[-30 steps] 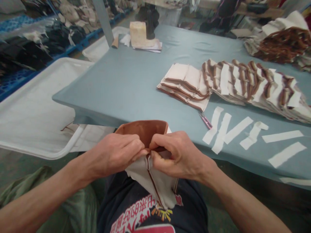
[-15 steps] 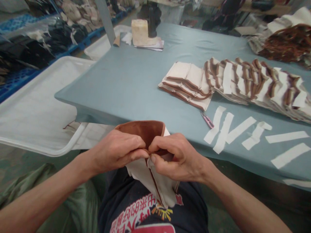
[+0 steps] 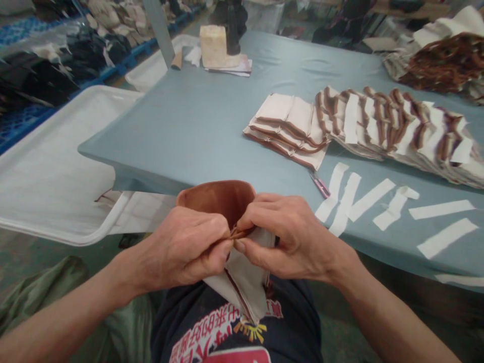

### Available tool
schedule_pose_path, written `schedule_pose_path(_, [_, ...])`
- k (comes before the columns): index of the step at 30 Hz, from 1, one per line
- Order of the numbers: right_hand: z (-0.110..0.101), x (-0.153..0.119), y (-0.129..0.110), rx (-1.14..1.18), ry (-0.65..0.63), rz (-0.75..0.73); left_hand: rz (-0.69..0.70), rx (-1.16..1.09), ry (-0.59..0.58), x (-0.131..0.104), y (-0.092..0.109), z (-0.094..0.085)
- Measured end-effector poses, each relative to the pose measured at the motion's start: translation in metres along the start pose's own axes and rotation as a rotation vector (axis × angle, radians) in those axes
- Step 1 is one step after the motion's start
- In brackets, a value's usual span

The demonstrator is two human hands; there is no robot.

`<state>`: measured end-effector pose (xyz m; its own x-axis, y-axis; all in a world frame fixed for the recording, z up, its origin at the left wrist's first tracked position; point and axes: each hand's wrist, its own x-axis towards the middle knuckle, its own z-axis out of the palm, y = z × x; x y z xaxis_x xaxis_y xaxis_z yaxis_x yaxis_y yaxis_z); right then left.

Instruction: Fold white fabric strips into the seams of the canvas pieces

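A cream fabric piece [image 3: 245, 282] with a brown lining, open at the top like a boot shaft or pouch, is held over my lap at the table's front edge. My left hand [image 3: 196, 242] pinches its near rim between thumb and fingers. Just beside it, my right hand [image 3: 283, 237] grips the same brown rim, the fingertips of both hands almost meeting. A dark seam runs down the cream outside. The far rim stands up in a curve, showing the brown inside.
On the blue-grey table [image 3: 181, 126] lie a stack of cream pieces [image 3: 287, 126], a long row of similar pieces [image 3: 393, 123], white strips [image 3: 348, 201] and small thread snips [image 3: 320, 185]. A beige block [image 3: 214, 45] stands at the back. White trays [image 3: 56, 166] are at left.
Both hands have shifted slightly along the rim, which now looks folded between the fingertips. The cream lower part has swung a little. The camera view has moved slightly.
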<state>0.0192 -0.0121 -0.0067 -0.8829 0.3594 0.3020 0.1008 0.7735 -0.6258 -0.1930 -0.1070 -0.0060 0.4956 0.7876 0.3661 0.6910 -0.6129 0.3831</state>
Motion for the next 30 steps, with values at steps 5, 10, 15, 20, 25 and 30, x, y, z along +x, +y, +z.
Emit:
schedule_pose_path(5, [-0.016,0.002,0.017,-0.082,-0.025,0.102,-0.080,-0.135,0.077,-0.004,0.002,0.000])
schedule_pose_path(10, [-0.020,0.001,0.030,-0.048,-0.058,0.173,-0.137,-0.168,0.124,-0.030,-0.013,0.003])
schedule_pose_path(15, [-0.015,0.001,0.027,-0.085,-0.032,0.126,-0.296,-0.187,0.147,-0.054,-0.039,0.012])
schedule_pose_path(20, [-0.012,0.003,0.018,0.033,-0.040,0.073,-0.320,-0.305,-0.014,-0.034,-0.043,0.008])
schedule_pose_path(25, [-0.013,0.003,0.009,0.211,-0.061,0.098,-0.149,-0.365,-0.021,-0.001,-0.033,0.004])
schedule_pose_path(30, [-0.014,0.002,0.006,0.302,-0.057,0.229,-0.168,-0.411,-0.045,0.013,-0.021,0.003])
